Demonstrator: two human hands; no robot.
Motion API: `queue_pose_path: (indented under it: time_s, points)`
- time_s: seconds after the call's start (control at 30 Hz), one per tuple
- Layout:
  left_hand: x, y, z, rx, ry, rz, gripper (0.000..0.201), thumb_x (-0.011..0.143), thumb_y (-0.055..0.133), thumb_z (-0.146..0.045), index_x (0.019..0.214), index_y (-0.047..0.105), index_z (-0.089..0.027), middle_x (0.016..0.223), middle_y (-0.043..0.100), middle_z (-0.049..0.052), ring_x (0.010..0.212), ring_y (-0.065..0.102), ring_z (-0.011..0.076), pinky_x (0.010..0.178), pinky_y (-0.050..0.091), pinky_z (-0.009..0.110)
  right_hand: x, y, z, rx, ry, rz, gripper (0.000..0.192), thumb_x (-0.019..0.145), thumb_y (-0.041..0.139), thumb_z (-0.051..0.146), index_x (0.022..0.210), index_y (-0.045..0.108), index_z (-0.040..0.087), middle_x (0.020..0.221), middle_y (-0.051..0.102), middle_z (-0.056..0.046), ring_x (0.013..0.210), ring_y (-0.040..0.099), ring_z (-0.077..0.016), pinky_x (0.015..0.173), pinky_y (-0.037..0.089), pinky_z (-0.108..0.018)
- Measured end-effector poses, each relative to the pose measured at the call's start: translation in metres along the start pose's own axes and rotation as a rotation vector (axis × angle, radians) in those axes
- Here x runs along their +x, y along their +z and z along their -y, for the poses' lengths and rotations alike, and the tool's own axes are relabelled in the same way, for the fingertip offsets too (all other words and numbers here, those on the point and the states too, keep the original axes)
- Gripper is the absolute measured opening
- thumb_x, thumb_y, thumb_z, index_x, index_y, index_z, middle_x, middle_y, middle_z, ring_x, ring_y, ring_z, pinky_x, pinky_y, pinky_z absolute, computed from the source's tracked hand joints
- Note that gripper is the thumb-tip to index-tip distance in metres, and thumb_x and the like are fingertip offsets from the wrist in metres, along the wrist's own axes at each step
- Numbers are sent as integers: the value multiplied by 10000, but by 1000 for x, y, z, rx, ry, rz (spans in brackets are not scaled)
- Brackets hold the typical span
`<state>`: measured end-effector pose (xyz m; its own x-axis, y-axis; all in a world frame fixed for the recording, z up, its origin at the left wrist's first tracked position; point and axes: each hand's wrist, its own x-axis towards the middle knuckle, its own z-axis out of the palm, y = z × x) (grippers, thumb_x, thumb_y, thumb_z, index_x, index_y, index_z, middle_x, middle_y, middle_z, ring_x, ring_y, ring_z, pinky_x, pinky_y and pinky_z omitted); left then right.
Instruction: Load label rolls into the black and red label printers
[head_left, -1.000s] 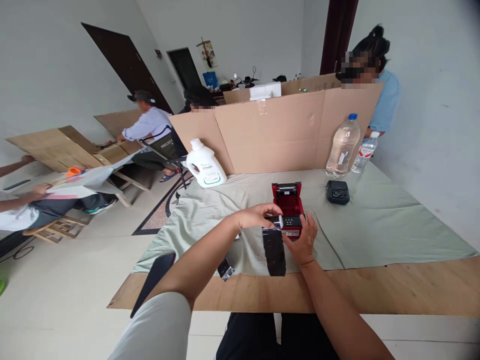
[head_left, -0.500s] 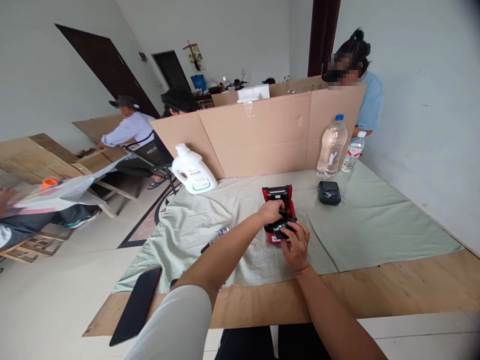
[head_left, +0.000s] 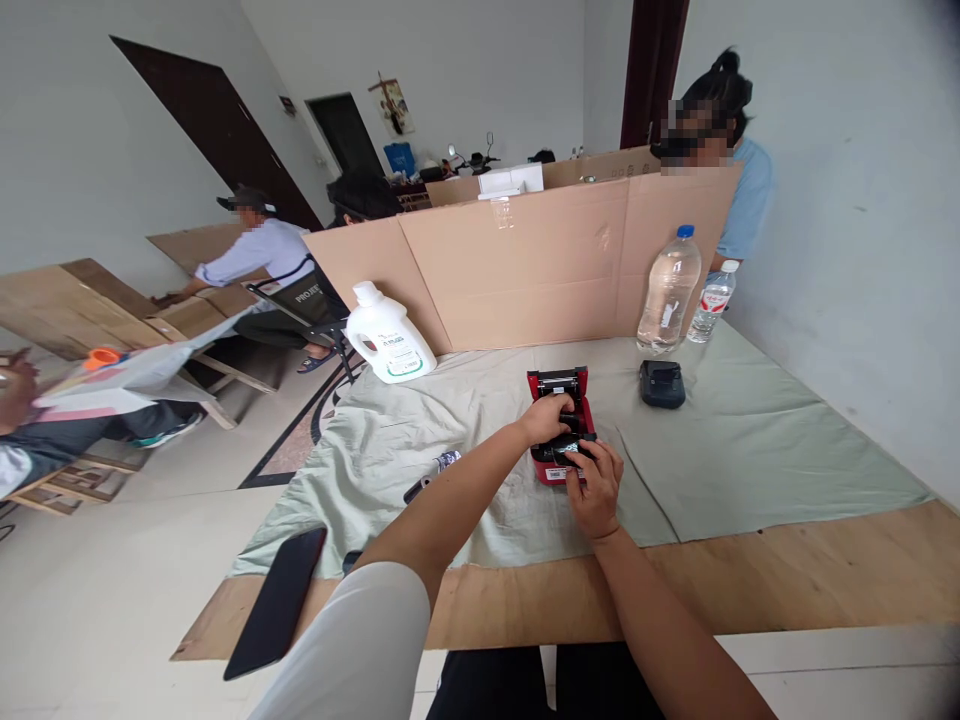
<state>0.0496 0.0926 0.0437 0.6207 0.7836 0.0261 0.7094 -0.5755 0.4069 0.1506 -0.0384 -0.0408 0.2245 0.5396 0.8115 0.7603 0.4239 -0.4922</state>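
A small red and black printer-like device (head_left: 556, 474), its lid (head_left: 557, 381) raised at the back, stands on the cloth in front of me. My left hand (head_left: 546, 418) reaches into its open middle from the left, fingers curled down; what they grip inside is hidden. My right hand (head_left: 598, 488) is at the front right corner, with the fingers closed on a glossy black piece (head_left: 559, 447) that lies across the front of the opening. A white barcode label shows on the front face below it.
A black boxy device (head_left: 661, 385) sits to the right, before two water bottles (head_left: 670, 290). A white detergent jug (head_left: 391, 335) leans by the cardboard screen (head_left: 517, 275). A dark phone (head_left: 276, 603) lies at the table's left edge. Other people sit beyond.
The glossy black piece has gone from tilted to flatter over the front of the device, and the front label shows more. My left hand stays inside the opening. The view has shifted slightly.
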Motion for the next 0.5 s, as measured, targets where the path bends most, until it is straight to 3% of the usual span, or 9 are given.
queue_pose_path:
  time_s: [0.1,0.23,0.3,0.43,0.5]
  points:
    - [1,-4,-10,188,-23,84,321,717,676,-211,1021,577,-179,1023,654,76,970,604,229,838,462,312,0,1,-1,6,-5,-9,203,840,508,199,964,664,240,1114,591,-53,1159,468,-247,989,390,-455]
    - [6,-14,-33,483,-110,265,215,747,657,-252,918,647,-122,975,674,180,1055,585,332,893,440,400,-1,1,-3,16,-22,-25,208,836,518,190,977,663,235,1104,598,-54,1158,468,-241,991,392,-447]
    - [7,-18,-39,474,-142,300,215,752,628,-206,948,650,-120,1011,670,185,1038,602,320,851,468,366,0,0,-4,12,-16,-17,209,839,514,192,974,667,237,1100,599,-54,1156,470,-240,987,394,-446]
    - [7,-18,-35,300,-183,207,433,737,613,-187,1166,554,-176,1140,645,123,1025,618,269,803,494,313,0,0,-3,7,-15,-15,197,845,515,203,956,674,238,1099,596,-55,1149,475,-243,979,403,-451]
    - [7,-15,-31,277,-196,212,462,732,628,-205,1185,538,-182,1138,648,116,1043,612,273,827,490,324,0,0,-2,9,-10,-11,198,852,512,214,958,677,241,1098,599,-56,1154,474,-245,982,401,-453]
